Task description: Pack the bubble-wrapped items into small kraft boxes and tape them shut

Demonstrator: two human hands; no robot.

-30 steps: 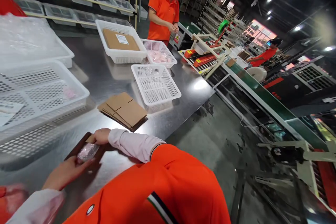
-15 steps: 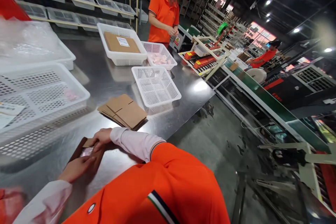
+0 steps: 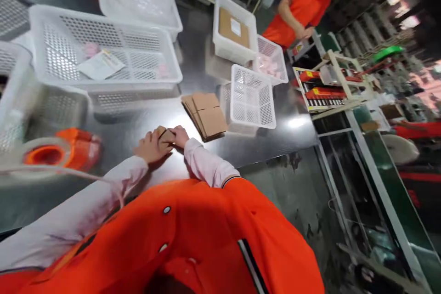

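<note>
At the grey metal counter, a brown cardboard box is being clasped between the curled left grip and right grip.

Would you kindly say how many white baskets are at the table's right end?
3: a basket holding a box, a second basket holding pink items, and a third basket beside the cardboard stack. More may hide underneath.

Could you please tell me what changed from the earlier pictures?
The view swung left, revealing an orange plastic tape dispenser. The clear-wrapped item in the small brown cardboard box no longer shows. Left hand and right hand stay on it; the flat brown cardboard stack and white perforated plastic basket beside it stayed put.
</note>
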